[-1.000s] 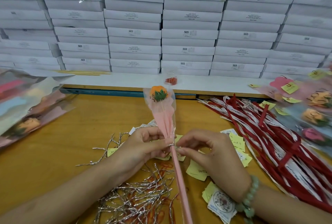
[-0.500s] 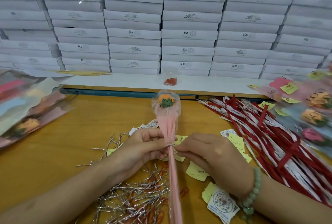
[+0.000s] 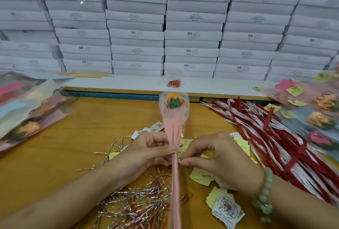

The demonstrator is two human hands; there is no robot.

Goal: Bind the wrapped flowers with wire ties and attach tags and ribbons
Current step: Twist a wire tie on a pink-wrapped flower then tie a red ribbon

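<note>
Where the wooden table [image 3: 73, 137] reaches its left edge, a pile of cellophane-wrapped flowers [image 3: 27, 111] lies blurred, with no writing legible. Along the far side stand stacked white boxes [image 3: 135, 34], several printed "SGS" on their near faces; the smaller lines of print are too fine to read. Near the person, left of centre, loose silver wire ties [image 3: 132, 205] lie heaped on the table.

Coming in from the near left, the left hand [image 3: 146, 153] has its fingers curled round the gathered pink wrap of the wrapped flower [image 3: 174, 118], which stands upright at centre with its orange bloom at the far end. Dark lettering on the clear sleeve crosses the bloom and seems to read "LOVE". One wire tie [image 3: 173, 153] circles the wrap at the left hand's fingertips. Just right of the stem, the right hand [image 3: 220, 157] pinches the tie's ends between thumb and forefinger, the other fingers curled loosely above.

Under and beside that hand lie yellow tags [image 3: 201, 177] with handwriting too small to read. Further right lie red and white ribbons [image 3: 275, 137] bearing unreadable print, then finished flowers [image 3: 321, 111] whose sleeves read "LOVE".
</note>
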